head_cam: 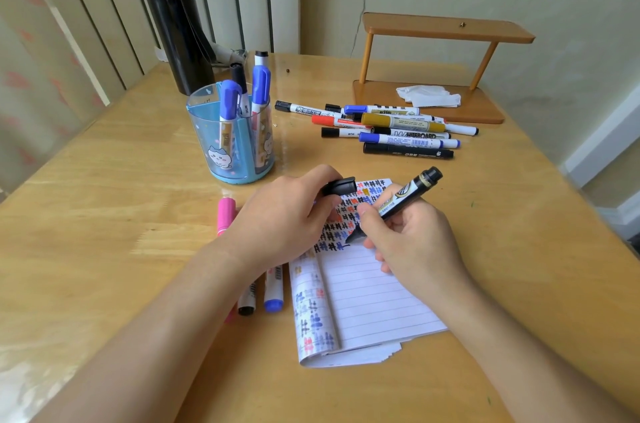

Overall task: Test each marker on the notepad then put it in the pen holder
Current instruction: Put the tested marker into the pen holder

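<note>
Our two forearms reach in from the near edge and meet over the notepad (374,298), which lies open on the bench (104,215) with a used leaf curled back at its left.

Our right hand (412,235) grips the black marker (405,197) in a writing hold, fingers curled round the lower barrel. The barrel slants up and away to the right, and the tip is down on the lined page at the end of a row of coloured test marks. We judge that this slant keeps the tip in sight while the stroke is drawn.

Our left hand (287,215) pinches the marker's black cap (341,186) between thumb and fingers. The hand lies over the pad's upper left corner, likely to steady the paper and keep the cap ready for closing. Its wrist crosses a pink marker (225,215), a blue-capped marker (274,294) and a black-capped marker (247,301); we cannot tell whether these are tested.

The blue see-through pen holder (204,135) stands near, beyond the left hand, with several capped markers upright in it. The pile of markers (398,130) to its right, well apart from the pad, looks untested. Capping and dropping in are not yet done.
</note>
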